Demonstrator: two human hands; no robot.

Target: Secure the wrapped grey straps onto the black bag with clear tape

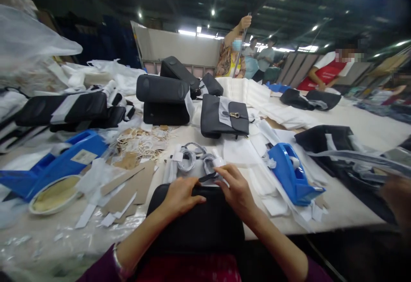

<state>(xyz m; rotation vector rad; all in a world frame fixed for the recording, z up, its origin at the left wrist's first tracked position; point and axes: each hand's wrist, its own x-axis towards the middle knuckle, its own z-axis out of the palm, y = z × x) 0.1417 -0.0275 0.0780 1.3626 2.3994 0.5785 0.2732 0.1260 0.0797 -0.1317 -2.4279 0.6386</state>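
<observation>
A black bag (195, 230) lies at the near table edge, right in front of my body. My left hand (180, 196) grips its far edge, thumb resting on the top face and fingertips partly hidden behind. My right hand (236, 190) is closed in a pinch at the bag's far right side, on a dark strap (208, 178) beside white wrapping (218, 161). Just beyond the hands are strap coils (188, 162) wound in clear film, on pale padding. What the right fingertips cover is partly hidden.
Blue tape dispensers (290, 175) stand right and left. A buckled black bag (224, 117) and stacked black bags (163, 100) sit beyond. Cardboard scraps (135, 187), a round dish (54, 194) and white foam sheets (245, 89) lie around. Co-workers stand behind; a blurred hand shows at right.
</observation>
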